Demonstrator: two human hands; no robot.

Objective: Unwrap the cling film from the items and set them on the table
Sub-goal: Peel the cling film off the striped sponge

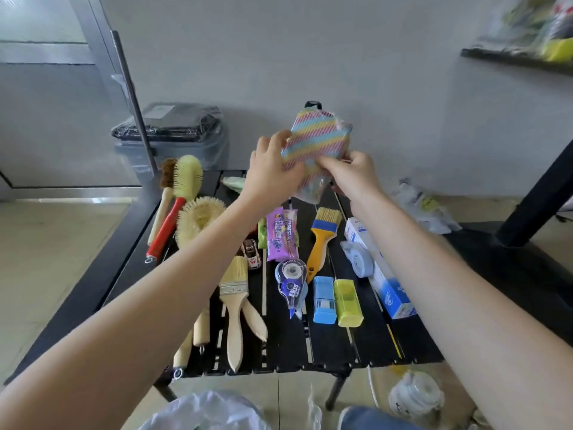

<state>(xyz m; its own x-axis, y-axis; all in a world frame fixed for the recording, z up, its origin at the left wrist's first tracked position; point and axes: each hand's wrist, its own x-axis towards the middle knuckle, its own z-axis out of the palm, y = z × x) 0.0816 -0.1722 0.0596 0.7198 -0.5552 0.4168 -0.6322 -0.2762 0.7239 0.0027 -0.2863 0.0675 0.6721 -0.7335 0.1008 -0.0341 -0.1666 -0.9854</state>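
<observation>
A rainbow-striped sponge pad (314,136) wrapped in cling film is held up above the far part of the black slatted table (328,336). My left hand (274,170) grips its left edge, thumb and fingers curled round it. My right hand (352,172) pinches the film at its lower right side. Loose crumpled cling film (313,187) hangs below the pad between my hands.
On the table lie several brushes (186,193), a purple snack packet (280,234), a yellow-handled brush (322,237), a tape dispenser (291,283), blue (324,301) and yellow (347,302) boxes, and a blue-white carton (381,274). A lined bin (173,135) stands behind. Crumpled film (415,395) lies on the floor.
</observation>
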